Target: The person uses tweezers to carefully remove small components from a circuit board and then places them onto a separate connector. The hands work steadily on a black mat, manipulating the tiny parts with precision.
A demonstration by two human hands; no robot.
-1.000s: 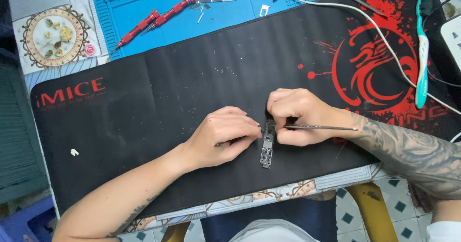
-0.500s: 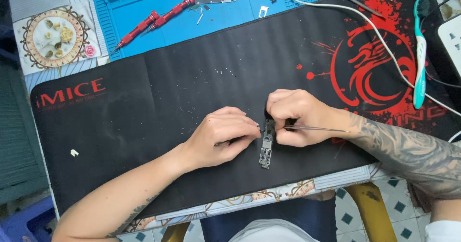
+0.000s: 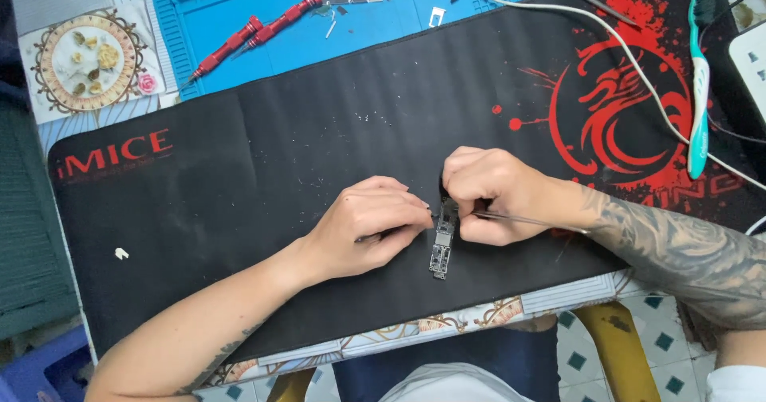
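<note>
Black mat (image 3: 263,163) covers most of the surface, with a white crumb of debris (image 3: 121,253) lying at its left end. Red screwdrivers (image 3: 255,31) sit on the blue work mat (image 3: 383,27) beyond, well apart from my hands. My left hand (image 3: 363,226) lies curled on the black mat, fingertips pressed against the left edge of a narrow circuit board (image 3: 441,246), pinning it flat. My right hand (image 3: 495,191) is closed on thin tweezers (image 3: 519,218), tips at the board's upper end; what they touch is too small to tell. Step in hand, as I judge it: fine work on a part at the board's top. Next move calls for a steady left hand and light, precise tip pressure. Against the earlier frames, almost nothing differs: both hands and board keep the same places. A teal toothbrush (image 3: 700,83) lies far right.
</note>
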